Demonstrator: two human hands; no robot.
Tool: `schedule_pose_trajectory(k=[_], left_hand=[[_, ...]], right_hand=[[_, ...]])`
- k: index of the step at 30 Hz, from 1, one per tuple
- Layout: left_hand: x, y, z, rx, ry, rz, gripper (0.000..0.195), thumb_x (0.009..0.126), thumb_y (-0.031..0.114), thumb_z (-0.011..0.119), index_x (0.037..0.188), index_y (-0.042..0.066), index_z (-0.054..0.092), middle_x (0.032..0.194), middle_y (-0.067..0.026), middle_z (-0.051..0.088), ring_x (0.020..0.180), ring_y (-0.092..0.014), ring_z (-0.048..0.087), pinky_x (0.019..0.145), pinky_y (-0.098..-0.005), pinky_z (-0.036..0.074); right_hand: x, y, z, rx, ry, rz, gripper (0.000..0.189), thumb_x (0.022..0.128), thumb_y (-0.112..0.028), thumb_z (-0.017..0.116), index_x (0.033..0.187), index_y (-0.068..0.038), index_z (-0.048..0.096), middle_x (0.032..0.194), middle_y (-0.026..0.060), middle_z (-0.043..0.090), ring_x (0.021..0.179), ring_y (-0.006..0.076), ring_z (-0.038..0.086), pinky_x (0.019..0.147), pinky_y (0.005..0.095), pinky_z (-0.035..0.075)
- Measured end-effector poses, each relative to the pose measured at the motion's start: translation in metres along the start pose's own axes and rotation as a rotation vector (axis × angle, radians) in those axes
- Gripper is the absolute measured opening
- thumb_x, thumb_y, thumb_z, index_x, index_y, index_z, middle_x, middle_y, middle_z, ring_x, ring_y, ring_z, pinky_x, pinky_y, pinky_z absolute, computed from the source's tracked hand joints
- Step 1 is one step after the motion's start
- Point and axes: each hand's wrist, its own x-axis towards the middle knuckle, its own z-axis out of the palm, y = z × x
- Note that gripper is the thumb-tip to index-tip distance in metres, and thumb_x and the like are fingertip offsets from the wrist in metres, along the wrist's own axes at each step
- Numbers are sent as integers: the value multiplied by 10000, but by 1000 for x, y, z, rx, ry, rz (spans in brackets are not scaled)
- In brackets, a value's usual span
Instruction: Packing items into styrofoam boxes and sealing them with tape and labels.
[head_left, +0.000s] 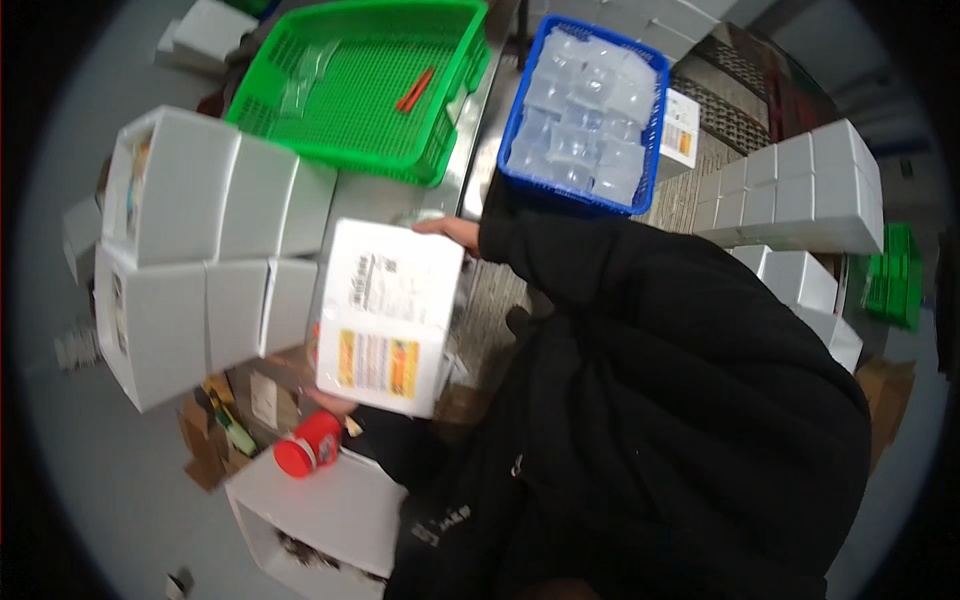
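Observation:
A white foam box (394, 300) is held between my two hands, its labelled face toward me. The labels carry a barcode and orange-and-yellow panels. My right hand (454, 231) grips the upper edge in the picture. At the lower-left corner is my left hand (334, 403), mostly hidden by the box. Close to the left hand, a red plastic jar (306, 448) sits on another white foam box (337, 487). Beyond the right hand lies a green plastic crate (442, 161) with red-handled snips (415, 90) and clear plastic bags (306, 75) inside.
Stacked white foam boxes (180, 195) stand on the left, more stacked foam boxes (795, 180) on the right. A blue crate (576, 199) holds several clear ice packs (592, 82). Beside the green crate runs a metal table edge (469, 127). Cardboard (206, 469) lies at lower left.

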Motion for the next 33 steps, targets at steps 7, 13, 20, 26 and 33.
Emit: schedule_pose_trajectory(k=[7, 13, 20, 26, 33], left_hand=[[-51, -7, 134, 147, 64, 133, 792, 855, 671, 226, 1245, 19, 447, 1235, -207, 499, 1128, -370, 499, 940, -514, 411], [35, -153, 315, -139, -17, 58, 619, 913, 518, 255, 1011, -34, 519, 1035, -224, 581, 993, -343, 576, 867, -486, 463], [90, -347, 440, 35, 58, -186, 359, 975, 343, 340, 1109, 24, 435, 1168, -105, 458, 1100, -194, 446, 970, -337, 334], [116, -555, 511, -137, 694, -185, 251, 895, 227, 441, 970, 22, 565, 930, -92, 573, 914, -206, 544, 863, -315, 413], [193, -694, 518, 40, 797, -200, 353, 922, 349, 371, 1021, 36, 501, 961, -79, 527, 909, -195, 512, 849, -325, 395]], right_hand=[[-204, -34, -49, -32, 115, -195, 470, 898, -281, 504, 1273, -1, 457, 1172, 95, 577, 1065, 167, 557, 915, 280, 423], [-392, -55, -142, 107, 521, -498, 564, 853, -255, 534, 1317, 32, 389, 1220, 135, 535, 1072, 208, 552, 934, 299, 411], [-537, -105, -318, 137, 823, -508, 484, 851, -255, 546, 1229, 43, 493, 1127, 142, 586, 1074, 215, 540, 950, 307, 381], [-560, -162, -513, -38, 910, -339, 529, 910, -394, 475, 1198, 48, 513, 1135, 112, 588, 1025, 172, 560, 918, 287, 400], [-483, -200, -753, -133, 734, -111, 649, 893, -551, 422, 1139, 36, 543, 1042, 83, 612, 924, 143, 582, 812, 279, 456]])
